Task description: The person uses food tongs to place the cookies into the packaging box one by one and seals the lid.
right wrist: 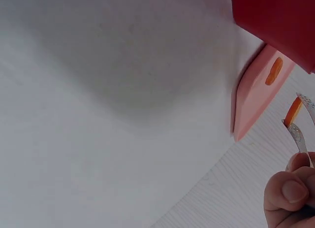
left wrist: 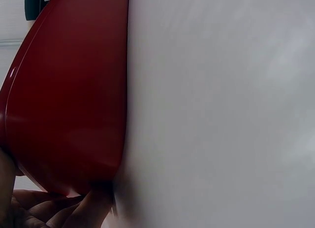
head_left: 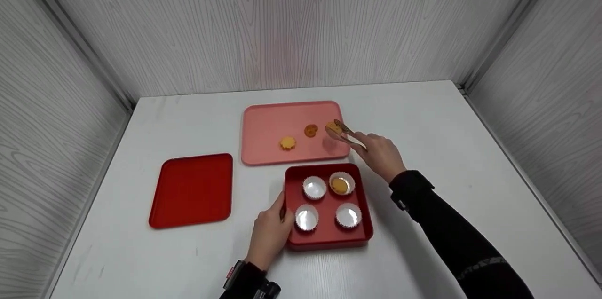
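My right hand [head_left: 382, 154] holds metal tongs [head_left: 345, 129] over the right part of the pink tray [head_left: 268, 122]. Pinched between the tong tips is a tan cookie [head_left: 333, 127], which shows edge-on in the right wrist view. On the tray lie a yellow scalloped cookie [head_left: 288, 143] and a brown knobbly cookie [head_left: 310, 130]. My left hand [head_left: 270, 231] grips the left wall of a deep red box [head_left: 329, 245]; in the left wrist view its fingers [left wrist: 91, 208] curl at the box's lower edge. White paper cups stand inside, and the far right cup [head_left: 350, 177] contains a yellow cookie [head_left: 338, 185].
A flat red tray [head_left: 195, 191] lies on the white table [head_left: 117, 252] to the left of the box. The pink tray sits just beyond the box. Grey wood-grain panels [head_left: 282, 26] wall the table at the back and both sides.
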The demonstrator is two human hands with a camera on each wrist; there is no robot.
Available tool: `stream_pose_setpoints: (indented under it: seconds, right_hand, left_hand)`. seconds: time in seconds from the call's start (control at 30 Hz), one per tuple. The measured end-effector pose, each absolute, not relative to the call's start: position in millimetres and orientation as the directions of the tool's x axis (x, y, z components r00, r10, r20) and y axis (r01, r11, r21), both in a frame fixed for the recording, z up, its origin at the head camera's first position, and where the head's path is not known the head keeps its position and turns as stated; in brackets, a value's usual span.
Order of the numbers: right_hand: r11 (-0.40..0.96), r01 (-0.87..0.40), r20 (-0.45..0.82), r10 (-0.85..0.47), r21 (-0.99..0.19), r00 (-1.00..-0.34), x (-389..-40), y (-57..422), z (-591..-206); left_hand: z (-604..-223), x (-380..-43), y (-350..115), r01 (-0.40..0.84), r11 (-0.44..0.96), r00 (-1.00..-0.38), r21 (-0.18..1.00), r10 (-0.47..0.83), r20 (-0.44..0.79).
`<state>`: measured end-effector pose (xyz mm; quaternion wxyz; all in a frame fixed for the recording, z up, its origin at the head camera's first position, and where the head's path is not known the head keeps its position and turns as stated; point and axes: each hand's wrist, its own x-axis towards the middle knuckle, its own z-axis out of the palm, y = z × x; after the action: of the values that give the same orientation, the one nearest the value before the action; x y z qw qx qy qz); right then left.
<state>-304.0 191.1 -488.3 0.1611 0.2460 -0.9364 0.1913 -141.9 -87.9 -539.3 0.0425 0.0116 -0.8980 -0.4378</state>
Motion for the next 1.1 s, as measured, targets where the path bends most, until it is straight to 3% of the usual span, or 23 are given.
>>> stream_pose_setpoints:
  seconds: [0.3, 0.5, 0.73, 1.1]
  right_hand:
    - [0.708, -0.677, 0.546, -0.493, -0.201, -0.678, -262, 200, -482]
    - [0.645, -0.746, 0.528, -0.582, -0.163, -0.618, -229, 201, -479]
    - [0.633, -0.76, 0.428, -0.652, -0.147, -0.625, -205, 195, -485]
    - [0.647, -0.746, 0.357, -0.668, -0.156, -0.653, -204, 184, -492]
  left_hand:
    - [-540, -142, -90, 0.012, 0.611, -0.997, 0.791, -0.051, 0.055]
    - [-541, -142, -90, 0.009, 0.613, -0.997, 0.79, -0.058, 0.056]
    - [-542, -142, -91, 0.017, 0.624, -0.996, 0.781, -0.058, 0.068]
    - [-542, -142, -90, 0.007, 0.611, -0.997, 0.791, -0.056, 0.052]
